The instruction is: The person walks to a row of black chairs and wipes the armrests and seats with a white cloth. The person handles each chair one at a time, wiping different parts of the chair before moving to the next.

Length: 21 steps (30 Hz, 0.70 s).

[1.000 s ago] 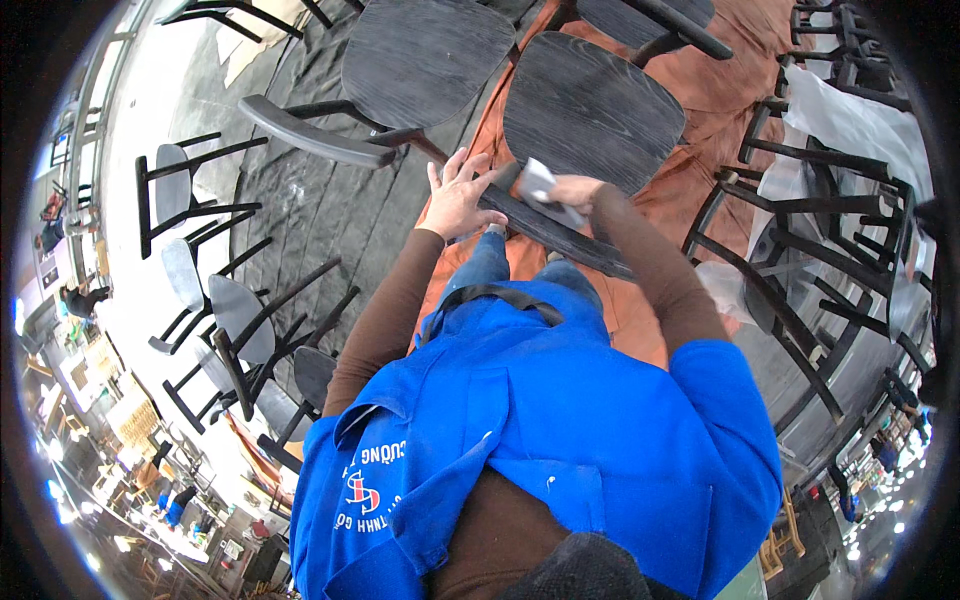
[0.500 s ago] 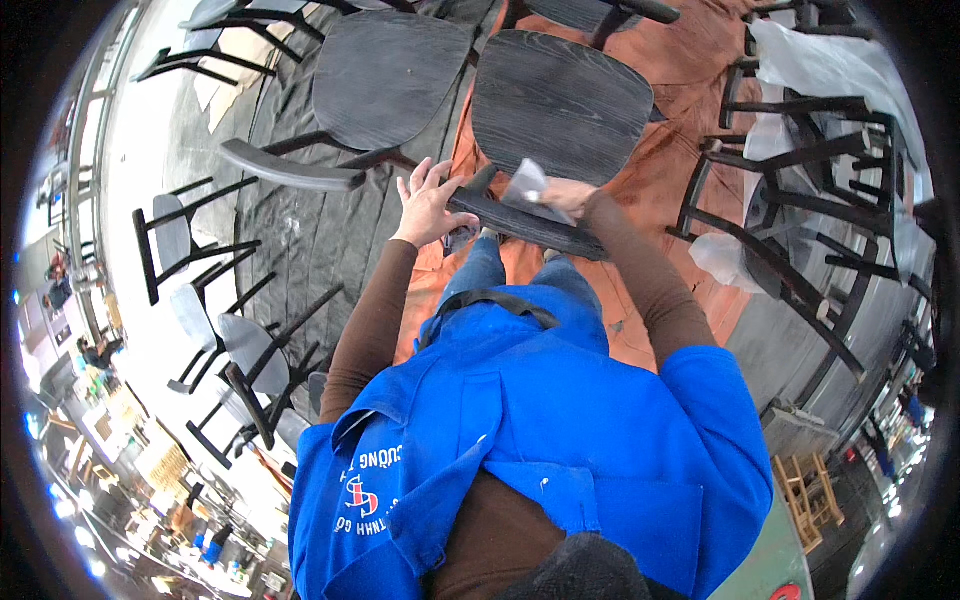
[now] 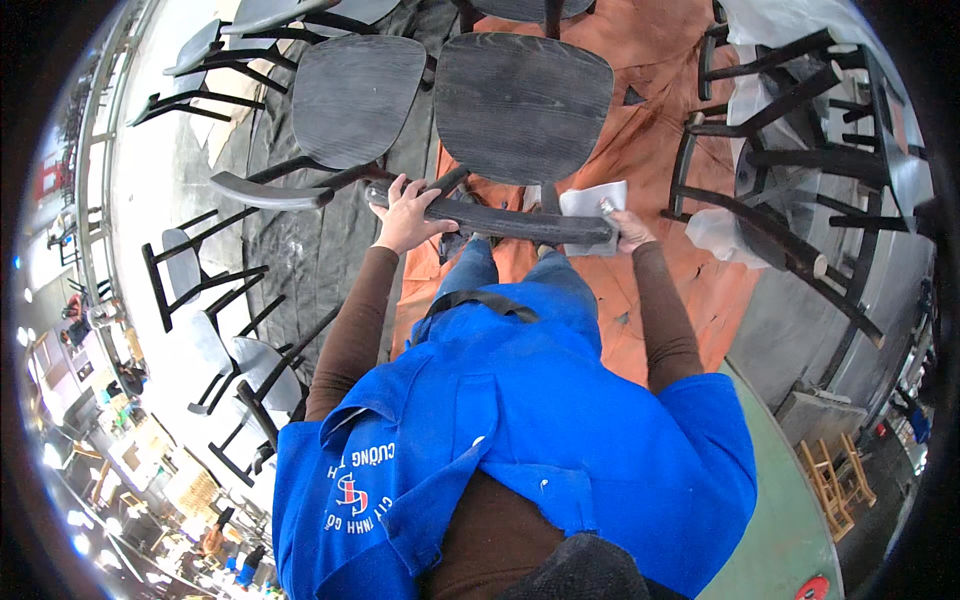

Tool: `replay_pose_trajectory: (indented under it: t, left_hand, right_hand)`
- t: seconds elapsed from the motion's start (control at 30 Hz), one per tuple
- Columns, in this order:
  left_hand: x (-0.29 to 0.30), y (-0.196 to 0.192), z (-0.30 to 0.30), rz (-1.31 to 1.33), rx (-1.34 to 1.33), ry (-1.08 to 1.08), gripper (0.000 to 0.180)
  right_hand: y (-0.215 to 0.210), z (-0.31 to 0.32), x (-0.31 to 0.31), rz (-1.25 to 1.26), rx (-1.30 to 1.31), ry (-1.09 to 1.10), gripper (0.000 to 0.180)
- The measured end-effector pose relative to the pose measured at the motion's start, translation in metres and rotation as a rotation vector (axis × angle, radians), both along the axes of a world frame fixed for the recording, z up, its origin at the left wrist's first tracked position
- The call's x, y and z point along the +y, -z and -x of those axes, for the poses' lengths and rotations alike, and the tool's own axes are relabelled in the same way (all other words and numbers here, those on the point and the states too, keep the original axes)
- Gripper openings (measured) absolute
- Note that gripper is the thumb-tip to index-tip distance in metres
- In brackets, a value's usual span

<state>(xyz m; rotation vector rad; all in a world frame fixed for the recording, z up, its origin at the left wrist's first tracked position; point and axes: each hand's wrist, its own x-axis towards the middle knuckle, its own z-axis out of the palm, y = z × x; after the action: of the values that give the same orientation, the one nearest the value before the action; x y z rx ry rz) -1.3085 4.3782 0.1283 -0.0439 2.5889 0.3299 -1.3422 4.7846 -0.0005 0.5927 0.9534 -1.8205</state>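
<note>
A dark wood-grained chair stands right in front of me, its seat [image 3: 525, 105] beyond its curved backrest [image 3: 520, 223]. My left hand [image 3: 405, 217] grips the backrest near its left end, fingers over the top and thumb on the near side. Just past the right end, my right hand [image 3: 631, 231] pinches a thin white sheet [image 3: 594, 199], maybe paper or cloth. Part of the sheet lies behind and below the backrest end. A second dark chair, with its seat [image 3: 358, 100] and grey-looking backrest [image 3: 275, 193], is close on the left.
Orange sheeting [image 3: 660, 310] and dark sheeting [image 3: 290, 260] cover the floor. Several chairs lie tipped on the left, among them a grey-seated one [image 3: 180, 265]. On the right, dark chair frames [image 3: 800, 160] are stacked with translucent wrap [image 3: 722, 237]. A green surface [image 3: 775, 480] is at lower right.
My right hand has slid right along the backrest with the white sheet, out to its end. My left hand stays on the left end, its fingers now further over the rail. The view has shifted slightly.
</note>
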Motion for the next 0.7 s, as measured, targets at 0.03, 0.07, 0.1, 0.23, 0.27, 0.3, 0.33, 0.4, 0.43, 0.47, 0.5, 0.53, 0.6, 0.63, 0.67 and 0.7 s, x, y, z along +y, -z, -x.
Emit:
replay_pose_trajectory:
  t: [0.03, 0.07, 0.1, 0.23, 0.27, 0.3, 0.33, 0.4, 0.43, 0.47, 0.5, 0.53, 0.6, 0.63, 0.67, 0.7]
  left_hand:
    - [0.001, 0.000, 0.000, -0.011, 0.028, 0.006, 0.076]
    - [0.002, 0.001, 0.000, -0.010, 0.031, 0.009, 0.075]
    - [0.003, 0.002, 0.000, 0.004, 0.035, 0.004, 0.075]
    - [-0.001, 0.006, -0.003, 0.011, 0.046, 0.028, 0.074]
    - [-0.003, 0.007, -0.003, -0.034, 0.063, 0.030, 0.074]
    - [-0.003, 0.008, -0.003, -0.019, 0.053, 0.016, 0.074]
    - [-0.004, 0.009, -0.004, -0.039, 0.073, 0.013, 0.074]
    - [-0.004, 0.009, -0.005, 0.000, 0.068, 0.001, 0.073]
    - [-0.004, 0.009, -0.005, 0.001, 0.082, 0.005, 0.073]
    - [-0.003, 0.009, -0.005, -0.002, 0.090, 0.012, 0.073]
    - [-0.003, 0.009, -0.004, -0.007, 0.066, -0.005, 0.073]
    - [-0.002, 0.009, -0.004, 0.013, 0.041, -0.019, 0.073]
    - [-0.002, 0.009, -0.004, 0.046, 0.057, 0.019, 0.074]
    - [-0.002, 0.009, -0.003, -0.010, 0.082, 0.020, 0.074]
    - [-0.002, 0.009, -0.004, 0.002, 0.057, -0.003, 0.074]
    - [-0.002, 0.008, -0.003, -0.022, 0.045, -0.011, 0.074]
  right_hand:
    - [-0.003, 0.002, 0.000, -0.026, -0.019, 0.028, 0.047]
    - [-0.007, 0.007, 0.007, -0.091, -0.046, 0.068, 0.046]
    - [-0.009, 0.011, 0.007, -0.140, -0.026, 0.045, 0.044]
    - [-0.014, 0.024, 0.011, 0.130, 0.134, -0.114, 0.046]
    - [-0.013, 0.025, 0.006, 0.016, 0.121, -0.127, 0.045]
    - [-0.014, 0.028, 0.008, -0.060, 0.126, -0.140, 0.045]
    - [-0.013, 0.029, 0.005, -0.168, 0.112, -0.151, 0.045]
    - [-0.015, 0.031, 0.008, -0.124, 0.114, -0.059, 0.043]
    - [-0.015, 0.032, 0.007, -0.059, 0.112, -0.060, 0.041]
    - [-0.017, 0.032, 0.013, -0.112, 0.062, -0.026, 0.040]
    - [-0.015, 0.032, 0.010, -0.105, 0.108, -0.103, 0.041]
    - [-0.016, 0.032, 0.016, -0.016, 0.187, -0.171, 0.041]
    - [-0.015, 0.032, 0.018, 0.123, 0.183, -0.174, 0.042]
    - [-0.013, 0.033, 0.017, 0.010, 0.161, -0.127, 0.042]
    - [-0.013, 0.033, 0.016, -0.016, 0.149, -0.090, 0.043]
    - [-0.013, 0.035, 0.015, -0.110, 0.082, -0.042, 0.043]
